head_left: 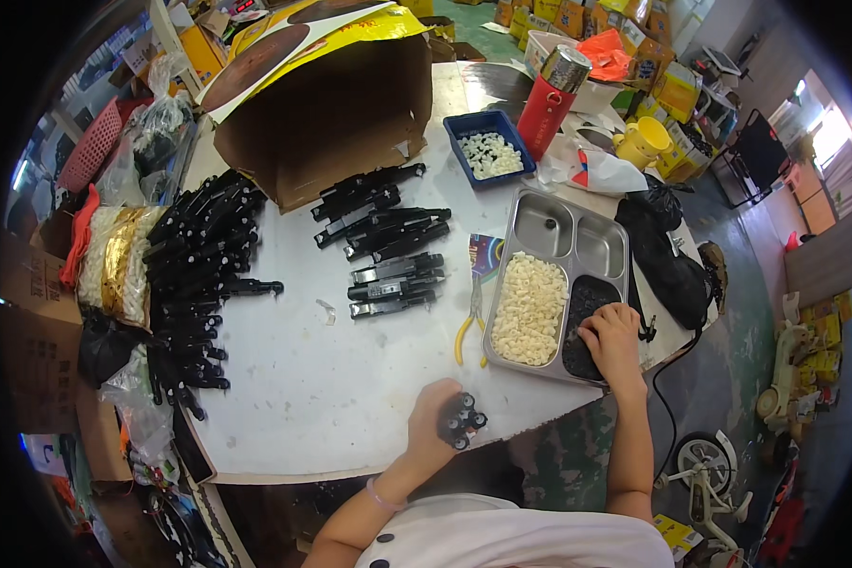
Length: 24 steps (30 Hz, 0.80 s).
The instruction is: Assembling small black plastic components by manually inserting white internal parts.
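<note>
My left hand (432, 417) is closed round a bundle of black plastic parts (462, 421), their round ends facing up, over the table's front edge. My right hand (613, 339) reaches into the compartment of small black pieces (589, 295) in a metal divided tray (503, 358). Its fingers are bent together among the pieces; whether they hold one is hidden. Cream-white small pieces (530, 308) fill the compartment beside it. Yellow-handled pliers (468, 322) lie left of the tray. Rows of black plastic assemblies (395, 286) lie mid-table, and a larger pile (199, 256) is at the left.
A large open cardboard box (327, 123) stands at the back. Behind the tray are a blue bin (458, 142) of white pieces, a red flask (543, 114) and a yellow cup (642, 142). A black pouch (667, 260) and cable lie at the table's right edge.
</note>
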{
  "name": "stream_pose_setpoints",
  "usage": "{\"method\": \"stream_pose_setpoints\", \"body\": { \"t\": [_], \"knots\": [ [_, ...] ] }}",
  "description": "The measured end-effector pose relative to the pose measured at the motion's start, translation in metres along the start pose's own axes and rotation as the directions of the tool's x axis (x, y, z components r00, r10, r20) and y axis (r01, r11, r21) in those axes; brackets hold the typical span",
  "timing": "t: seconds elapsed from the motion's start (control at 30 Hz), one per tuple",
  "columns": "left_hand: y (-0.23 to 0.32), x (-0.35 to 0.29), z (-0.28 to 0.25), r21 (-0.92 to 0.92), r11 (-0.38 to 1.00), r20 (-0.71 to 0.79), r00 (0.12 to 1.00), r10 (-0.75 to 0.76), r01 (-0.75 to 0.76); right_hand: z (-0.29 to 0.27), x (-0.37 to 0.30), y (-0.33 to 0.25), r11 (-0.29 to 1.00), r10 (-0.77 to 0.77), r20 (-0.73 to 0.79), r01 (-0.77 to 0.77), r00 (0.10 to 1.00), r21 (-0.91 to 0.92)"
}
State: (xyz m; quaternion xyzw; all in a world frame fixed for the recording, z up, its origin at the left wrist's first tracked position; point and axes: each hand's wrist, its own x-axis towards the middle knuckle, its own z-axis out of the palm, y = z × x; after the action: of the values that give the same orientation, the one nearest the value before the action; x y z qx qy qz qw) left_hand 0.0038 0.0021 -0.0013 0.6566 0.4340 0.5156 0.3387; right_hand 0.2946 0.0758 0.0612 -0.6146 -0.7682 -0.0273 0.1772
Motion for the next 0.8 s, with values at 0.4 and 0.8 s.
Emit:
{"method": "stream_pose_setpoints", "body": {
  "t": [0.4,0.8],
  "knots": [
    [0.002,0.001,-0.003,0.047,0.999,-0.004,1.0,0.009,-0.009,0.006,0.009,-0.008,0.996,-0.089,0.069,0.09,0.994,-0.017],
    [0.011,0.008,0.0,0.031,0.999,-0.021,1.0,-0.008,0.009,-0.07,0.046,-0.138,0.773,-0.612,0.108,0.564,0.783,0.292]
  ]
}}
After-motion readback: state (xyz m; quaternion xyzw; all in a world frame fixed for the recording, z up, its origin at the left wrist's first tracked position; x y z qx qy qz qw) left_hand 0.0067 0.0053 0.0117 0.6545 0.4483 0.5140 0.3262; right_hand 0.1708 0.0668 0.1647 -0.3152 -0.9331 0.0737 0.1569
